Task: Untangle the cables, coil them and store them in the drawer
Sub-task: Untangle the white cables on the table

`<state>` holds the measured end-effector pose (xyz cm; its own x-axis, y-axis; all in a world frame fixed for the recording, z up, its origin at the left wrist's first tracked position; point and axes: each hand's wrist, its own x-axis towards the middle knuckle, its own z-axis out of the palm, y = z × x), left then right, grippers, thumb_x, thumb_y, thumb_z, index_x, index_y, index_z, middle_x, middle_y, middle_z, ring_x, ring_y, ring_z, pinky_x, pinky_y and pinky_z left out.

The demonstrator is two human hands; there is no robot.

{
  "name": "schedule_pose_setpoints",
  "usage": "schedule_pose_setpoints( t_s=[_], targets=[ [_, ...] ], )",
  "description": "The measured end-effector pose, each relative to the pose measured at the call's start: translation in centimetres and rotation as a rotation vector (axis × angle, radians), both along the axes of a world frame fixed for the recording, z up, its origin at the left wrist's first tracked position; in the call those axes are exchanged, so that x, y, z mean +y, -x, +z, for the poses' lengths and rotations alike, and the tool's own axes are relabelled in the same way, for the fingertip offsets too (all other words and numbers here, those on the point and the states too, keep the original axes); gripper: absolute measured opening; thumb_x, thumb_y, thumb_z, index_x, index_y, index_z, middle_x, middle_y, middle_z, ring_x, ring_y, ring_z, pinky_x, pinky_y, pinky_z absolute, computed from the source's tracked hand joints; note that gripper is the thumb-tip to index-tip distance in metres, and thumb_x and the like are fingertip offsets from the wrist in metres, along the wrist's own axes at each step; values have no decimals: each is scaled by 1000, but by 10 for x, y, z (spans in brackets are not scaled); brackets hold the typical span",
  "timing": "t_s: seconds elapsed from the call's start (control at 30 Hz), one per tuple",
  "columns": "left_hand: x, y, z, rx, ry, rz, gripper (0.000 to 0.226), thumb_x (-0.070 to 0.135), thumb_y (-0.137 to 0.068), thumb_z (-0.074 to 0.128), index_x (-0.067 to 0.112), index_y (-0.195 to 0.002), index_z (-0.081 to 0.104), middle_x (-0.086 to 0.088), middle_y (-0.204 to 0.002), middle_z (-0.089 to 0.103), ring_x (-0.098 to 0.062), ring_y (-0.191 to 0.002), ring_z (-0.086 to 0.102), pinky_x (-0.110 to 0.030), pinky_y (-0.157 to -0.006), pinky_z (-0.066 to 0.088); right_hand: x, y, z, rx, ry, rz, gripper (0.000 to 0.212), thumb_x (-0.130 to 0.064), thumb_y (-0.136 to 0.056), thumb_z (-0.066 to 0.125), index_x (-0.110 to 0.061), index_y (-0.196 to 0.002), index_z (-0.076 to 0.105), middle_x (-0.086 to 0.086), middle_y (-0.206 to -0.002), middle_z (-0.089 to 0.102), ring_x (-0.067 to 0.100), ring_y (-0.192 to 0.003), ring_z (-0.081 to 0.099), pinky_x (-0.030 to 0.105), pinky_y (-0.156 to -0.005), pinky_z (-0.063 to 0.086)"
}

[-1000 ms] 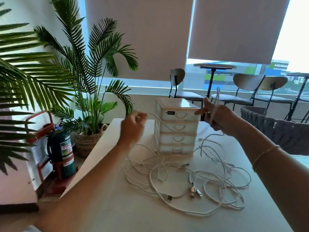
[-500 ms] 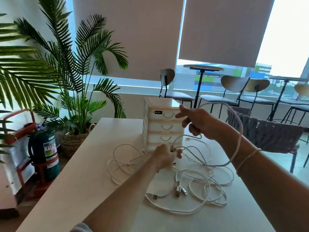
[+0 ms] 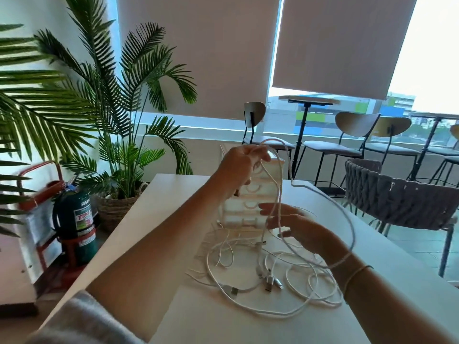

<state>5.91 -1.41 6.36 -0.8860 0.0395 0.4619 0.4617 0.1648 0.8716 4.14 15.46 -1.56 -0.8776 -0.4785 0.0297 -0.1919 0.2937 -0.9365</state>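
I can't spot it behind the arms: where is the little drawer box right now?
In the head view, the drawer box stands mid-table, just behind the tangled white cables, partly hidden by the left hand and right hand.

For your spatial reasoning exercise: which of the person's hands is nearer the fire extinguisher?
Left. The left hand is raised above the table, closer to the fire extinguisher; the right hand is lower, further right.

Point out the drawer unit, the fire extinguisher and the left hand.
drawer unit (image 3: 248, 194), head view, front of a middle drawer.
fire extinguisher (image 3: 74, 219), head view, green body beside the label.
left hand (image 3: 242, 165), head view, back of the hand.
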Motion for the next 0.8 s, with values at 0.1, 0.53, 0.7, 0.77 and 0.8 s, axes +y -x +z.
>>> schedule_pose_setpoints(
  t_s=[0.1, 0.53, 0.7, 0.77, 0.8],
  targets=[
    [0, 3, 4, -20, 5, 6, 31, 31, -97, 46, 20, -71, 61, 10, -44, 32, -3, -34, 25, -15, -36, 27, -2, 2, 2, -141, 31, 166, 36, -21, -79, 61, -23, -114, 58, 7, -106, 67, 20, -87, 62, 34, -80, 48],
    [-17, 1, -21, -324, 222, -52, 17, 13, -89, 56, 16, -106, 51, 3, -62, 38, -5, -48, 32, -15, -38, 31, 51, 3, 22, -224, -226, -135, 22, -12, -95, 45, -7, -102, 66, -2, -49, 40, 6, -37, 29, 16, -35, 24],
    [-19, 2, -24, -366, 159, -101, 11, 9, -89, 43, 8, -88, 54, 2, -58, 33, -8, -50, 24, -19, -42, 23, 106, 12, 29, -253, -754, -348, 17, -22, -91, 57, -6, -93, 63, -2, -49, 41, 7, -33, 25, 15, -36, 20],
    [-21, 2, -24, -345, 189, -103, 17, 7, -90, 42, 9, -80, 56, 1, -57, 34, -9, -49, 24, -20, -43, 21, 124, 13, 32, -267, -976, -430, 23, -31, -93, 53, -10, -88, 62, 0, -55, 42, 8, -35, 27, 15, -38, 22],
    [-22, 2, -24, -324, 223, -107, 19, 6, -90, 43, 10, -78, 57, 1, -56, 36, -9, -48, 26, -21, -43, 22, 131, 14, 31, -254, -1064, -462, 24, -31, -95, 49, -11, -89, 62, 2, -59, 45, 9, -35, 30, 15, -37, 24]
  ],
)
